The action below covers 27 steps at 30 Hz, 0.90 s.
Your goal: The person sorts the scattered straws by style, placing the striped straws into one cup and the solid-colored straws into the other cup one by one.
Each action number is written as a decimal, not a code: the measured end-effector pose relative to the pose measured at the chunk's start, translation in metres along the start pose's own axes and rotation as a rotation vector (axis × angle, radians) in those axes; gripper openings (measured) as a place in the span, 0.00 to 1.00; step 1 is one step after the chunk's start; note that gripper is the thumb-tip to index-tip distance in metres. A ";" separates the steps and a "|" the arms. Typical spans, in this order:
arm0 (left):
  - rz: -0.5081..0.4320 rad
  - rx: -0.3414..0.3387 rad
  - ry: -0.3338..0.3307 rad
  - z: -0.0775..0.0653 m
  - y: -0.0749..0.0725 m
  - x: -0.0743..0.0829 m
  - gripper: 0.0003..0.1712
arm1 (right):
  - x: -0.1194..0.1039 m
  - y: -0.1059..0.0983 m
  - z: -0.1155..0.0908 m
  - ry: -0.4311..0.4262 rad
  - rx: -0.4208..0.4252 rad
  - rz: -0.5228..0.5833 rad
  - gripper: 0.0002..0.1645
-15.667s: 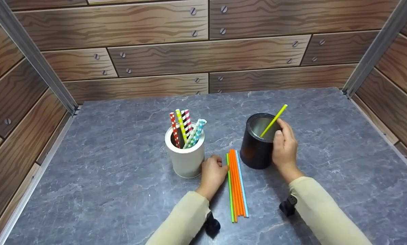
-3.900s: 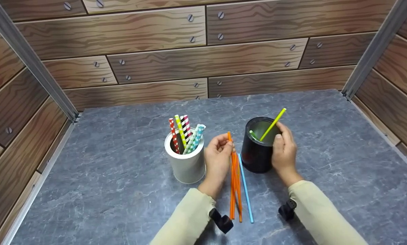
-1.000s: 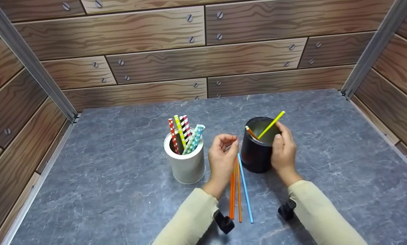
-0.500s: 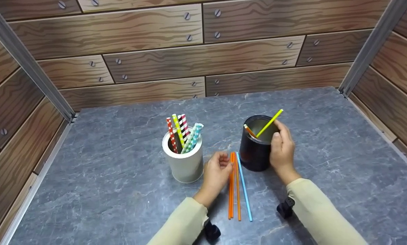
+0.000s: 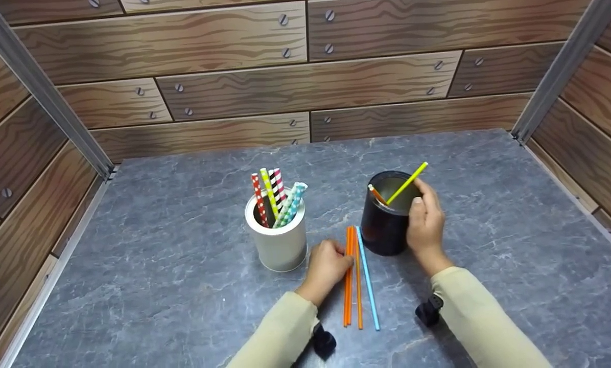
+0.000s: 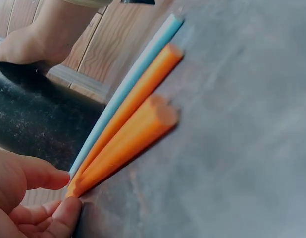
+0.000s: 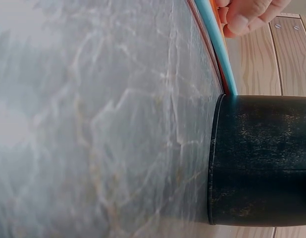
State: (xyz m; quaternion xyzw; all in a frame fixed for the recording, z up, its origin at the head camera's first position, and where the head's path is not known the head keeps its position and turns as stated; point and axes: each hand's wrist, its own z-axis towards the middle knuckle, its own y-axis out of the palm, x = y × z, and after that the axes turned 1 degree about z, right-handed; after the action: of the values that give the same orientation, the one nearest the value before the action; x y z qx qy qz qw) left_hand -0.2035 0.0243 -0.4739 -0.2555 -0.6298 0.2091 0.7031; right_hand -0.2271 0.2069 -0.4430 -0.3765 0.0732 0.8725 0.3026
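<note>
My left hand [image 5: 328, 266] is down on the tabletop at the left side of several orange straws [image 5: 348, 296]. In the left wrist view its thumb and a finger close on the orange straws [image 6: 128, 144] from both sides near one end. Just right of them lies a blue straw [image 5: 369, 286]. My right hand [image 5: 426, 222] grips the black cup [image 5: 384, 230] by its right side. Inside that cup lean a yellow straw [image 5: 410, 181] and, at the left rim, an orange-looking straw [image 5: 377, 194]; their lower parts are hidden.
Left of my left hand stands a white cup [image 5: 280, 250] holding several patterned straws [image 5: 269, 197]. Grey marbled tabletop [image 5: 157, 245] surrounds everything, with wood-patterned walls [image 5: 224, 92] at the back and sides.
The lime green straw left the row for the black cup, then an orange-looking one appeared at its rim. My left hand has since come back down to the orange straws; my right stays on the cup.
</note>
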 end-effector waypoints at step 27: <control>0.151 0.007 -0.050 0.007 0.008 0.013 0.22 | 0.004 0.001 0.000 -0.025 0.002 0.000 0.22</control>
State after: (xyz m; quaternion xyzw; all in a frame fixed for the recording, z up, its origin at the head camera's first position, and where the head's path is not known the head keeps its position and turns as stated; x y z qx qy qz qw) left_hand -0.2084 0.0395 -0.4687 -0.2944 -0.6252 0.2702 0.6704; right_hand -0.2300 0.2075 -0.4462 -0.3652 0.0704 0.8771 0.3041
